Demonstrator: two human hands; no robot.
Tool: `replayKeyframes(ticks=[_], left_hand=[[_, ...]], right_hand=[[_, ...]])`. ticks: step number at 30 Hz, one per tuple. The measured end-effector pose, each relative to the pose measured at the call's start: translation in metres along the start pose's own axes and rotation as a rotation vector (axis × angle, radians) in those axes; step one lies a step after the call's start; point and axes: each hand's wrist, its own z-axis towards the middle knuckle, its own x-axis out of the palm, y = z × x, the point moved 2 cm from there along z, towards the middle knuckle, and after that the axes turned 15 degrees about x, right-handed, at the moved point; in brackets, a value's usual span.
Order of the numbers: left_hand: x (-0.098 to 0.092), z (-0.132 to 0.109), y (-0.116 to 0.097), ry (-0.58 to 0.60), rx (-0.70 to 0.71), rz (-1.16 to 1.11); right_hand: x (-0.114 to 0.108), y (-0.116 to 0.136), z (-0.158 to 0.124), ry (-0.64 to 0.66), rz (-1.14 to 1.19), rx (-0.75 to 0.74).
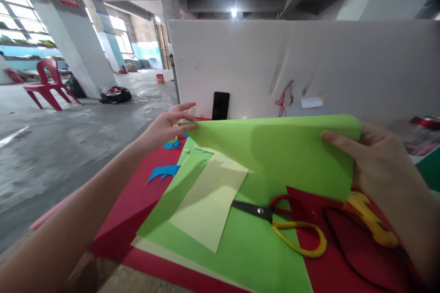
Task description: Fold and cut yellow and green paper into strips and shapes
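Observation:
A bright green sheet of paper (271,151) is raised over the work surface, its far edge curling over at the right. My left hand (172,123) pinches its left corner, with some fingers stretched out above. On the right side my right hand (374,155) grips the sheet, thumb in front and fingers behind. Below lie a pale yellow paper piece (209,201) and more green paper (165,224). Scissors (261,211) with one red and one yellow handle rest partly on these papers. By my right wrist is a yellow tool (373,222) with a black cord.
A red sheet (137,201) covers the surface, with blue paper scraps (163,172) at its left. A black phone (220,105) leans against the white panel (247,64) behind. A red chair (50,83) and black bags (115,94) stand on the floor at left.

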Motion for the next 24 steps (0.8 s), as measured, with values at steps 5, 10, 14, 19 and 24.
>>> replayKeyframes(ticks=[5, 10, 14, 19, 24], left_hand=[[0.016, -0.004, -0.05, 0.096, 0.151, 0.078], [0.049, -0.016, -0.091, 0.297, 0.386, 0.129], [0.061, -0.023, -0.094, 0.406, 0.511, 0.181], [0.061, -0.026, -0.095, 0.493, 0.605, 0.21], [0.06, -0.026, -0.098, 0.568, 0.616, 0.174]], right_hand=[[0.025, -0.001, -0.043, -0.034, -0.341, -0.19], [0.042, -0.009, -0.068, 0.155, -0.468, -0.413], [0.043, -0.009, -0.075, 0.164, -0.528, -0.5], [0.038, -0.008, -0.078, 0.061, -0.513, -0.573], [0.033, -0.003, -0.078, 0.034, -0.457, -0.766]])
